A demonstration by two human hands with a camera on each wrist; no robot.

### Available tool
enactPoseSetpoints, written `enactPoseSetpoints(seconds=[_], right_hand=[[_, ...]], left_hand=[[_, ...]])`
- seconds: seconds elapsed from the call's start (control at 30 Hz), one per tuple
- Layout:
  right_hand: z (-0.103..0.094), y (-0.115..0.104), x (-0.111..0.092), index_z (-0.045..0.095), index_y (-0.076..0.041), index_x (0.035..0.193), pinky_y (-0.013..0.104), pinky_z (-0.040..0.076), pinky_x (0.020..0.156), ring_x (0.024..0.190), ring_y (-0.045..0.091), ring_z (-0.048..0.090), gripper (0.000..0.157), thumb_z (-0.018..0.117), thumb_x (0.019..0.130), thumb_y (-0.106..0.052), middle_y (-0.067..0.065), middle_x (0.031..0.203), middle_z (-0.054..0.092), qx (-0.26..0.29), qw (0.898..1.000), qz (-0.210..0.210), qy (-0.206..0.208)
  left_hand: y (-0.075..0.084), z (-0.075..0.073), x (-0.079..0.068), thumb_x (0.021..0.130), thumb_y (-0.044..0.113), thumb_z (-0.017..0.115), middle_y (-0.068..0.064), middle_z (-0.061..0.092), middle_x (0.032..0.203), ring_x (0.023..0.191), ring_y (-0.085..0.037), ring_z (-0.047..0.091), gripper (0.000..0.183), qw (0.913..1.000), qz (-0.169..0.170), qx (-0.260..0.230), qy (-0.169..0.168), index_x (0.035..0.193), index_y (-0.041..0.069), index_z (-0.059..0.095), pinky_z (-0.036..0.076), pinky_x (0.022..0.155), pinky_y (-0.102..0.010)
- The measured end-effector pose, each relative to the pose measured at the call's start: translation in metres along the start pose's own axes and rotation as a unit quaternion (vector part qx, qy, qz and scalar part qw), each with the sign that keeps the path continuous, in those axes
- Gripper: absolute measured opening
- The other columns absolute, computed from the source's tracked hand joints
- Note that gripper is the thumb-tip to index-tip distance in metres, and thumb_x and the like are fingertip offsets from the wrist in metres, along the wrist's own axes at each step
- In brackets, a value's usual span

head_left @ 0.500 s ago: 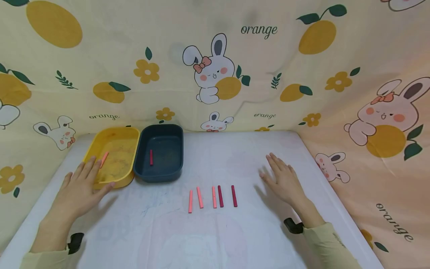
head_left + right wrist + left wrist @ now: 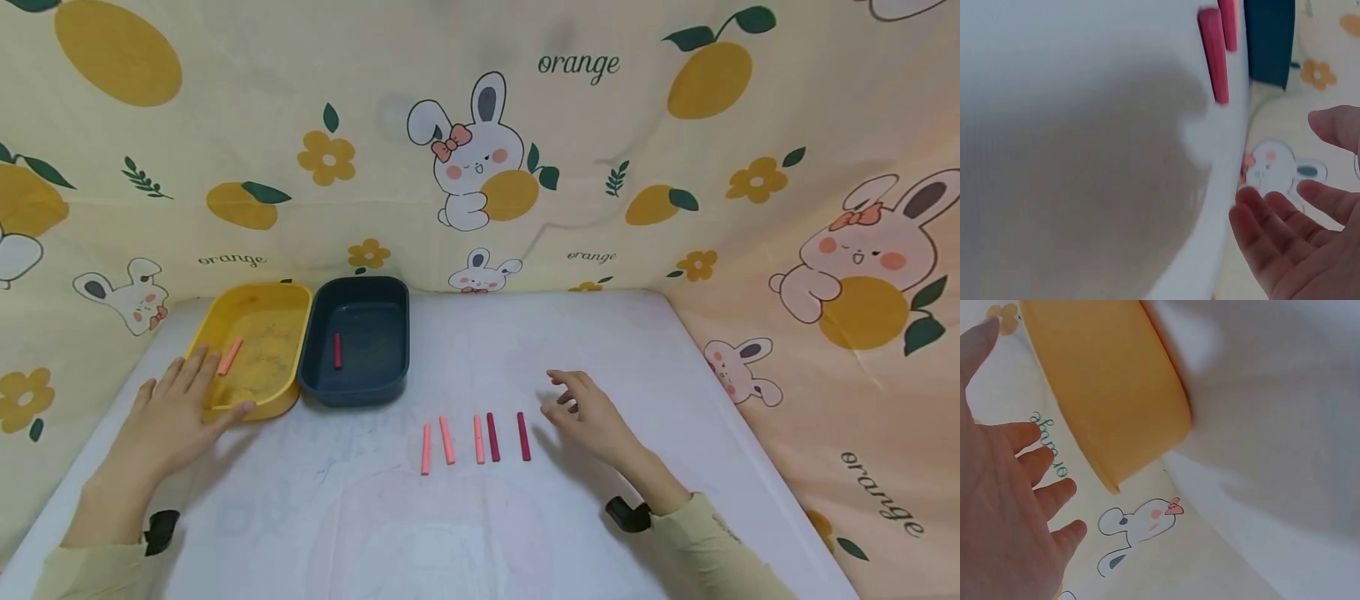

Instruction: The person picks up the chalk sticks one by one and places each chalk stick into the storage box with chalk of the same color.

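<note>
My left hand (image 2: pixel 171 421), fingers spread and straight, lies over the near left corner of the yellow tray (image 2: pixel 288 375). A pink chalk-like stick (image 2: pixel 230 357) is in that tray, just beyond my fingertips. My right hand (image 2: pixel 592 417) holds nothing; its fingers are loosely bent, with the thumb apart from them in the right wrist view. It hovers right of a dark red stick (image 2: pixel 523 436), the nearest of a row on the table. Left of that stick lie another dark red stick (image 2: pixel 492 437) and three pink sticks (image 2: pixel 479 439).
A dark blue tray (image 2: pixel 352 396) stands against the yellow tray's right side, with one dark red stick (image 2: pixel 337 351) in it. The white table (image 2: pixel 487 350) meets a cloth (image 2: pixel 360 50) printed with rabbits and oranges at the back and sides.
My right hand has moved left and slightly nearer toward the row of sticks, its fingers bending from straight. My left hand has shifted only slightly, and the sticks lie as before.
</note>
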State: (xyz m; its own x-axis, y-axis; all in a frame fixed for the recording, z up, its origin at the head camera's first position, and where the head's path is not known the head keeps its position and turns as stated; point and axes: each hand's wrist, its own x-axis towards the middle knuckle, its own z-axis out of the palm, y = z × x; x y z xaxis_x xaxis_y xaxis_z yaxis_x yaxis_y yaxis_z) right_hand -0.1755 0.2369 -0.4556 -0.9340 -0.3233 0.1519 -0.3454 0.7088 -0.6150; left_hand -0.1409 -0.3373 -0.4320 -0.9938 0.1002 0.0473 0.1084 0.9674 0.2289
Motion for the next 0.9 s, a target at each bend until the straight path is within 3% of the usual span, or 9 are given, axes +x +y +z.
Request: enactPoseSetpoints(seconds=[0.2,0.5,0.9], right_hand=[[0.015,-0.011,0.000,0.055,0.001,0.144,0.032,0.060,0.080,0.090,0.015,0.066,0.054,0.074,0.096,-0.015,0.015,0.122,0.062,0.019,0.999,0.007,-0.040],[0.028,-0.019,-0.001,0.055,0.004,0.142,0.026,0.057,0.072,0.084,0.012,0.063,0.053,0.074,0.096,-0.014,0.006,0.106,0.063,0.046,0.995,0.035,-0.086],[0.035,-0.022,0.003,0.053,0.008,0.142,0.022,0.048,0.059,0.071,0.011,0.057,0.055,0.074,0.095,-0.013,-0.002,0.086,0.061,0.052,0.990,0.061,-0.113]], left_hand=[[-0.012,-0.002,0.008,0.099,0.069,0.051,-0.036,0.006,0.167,0.147,-0.063,0.013,0.108,0.9997,-0.013,-0.004,-0.022,0.162,-0.009,0.010,0.009,0.111,-0.083],[-0.024,-0.003,0.018,0.097,0.066,0.058,-0.038,0.002,0.166,0.147,-0.064,0.011,0.114,0.9979,-0.015,-0.047,-0.040,0.161,-0.011,0.004,0.010,0.110,-0.084],[-0.033,-0.001,0.023,0.094,0.071,0.057,-0.042,-0.001,0.163,0.146,-0.065,0.009,0.122,0.9942,-0.055,-0.060,-0.071,0.158,-0.016,-0.001,0.007,0.112,-0.083]])
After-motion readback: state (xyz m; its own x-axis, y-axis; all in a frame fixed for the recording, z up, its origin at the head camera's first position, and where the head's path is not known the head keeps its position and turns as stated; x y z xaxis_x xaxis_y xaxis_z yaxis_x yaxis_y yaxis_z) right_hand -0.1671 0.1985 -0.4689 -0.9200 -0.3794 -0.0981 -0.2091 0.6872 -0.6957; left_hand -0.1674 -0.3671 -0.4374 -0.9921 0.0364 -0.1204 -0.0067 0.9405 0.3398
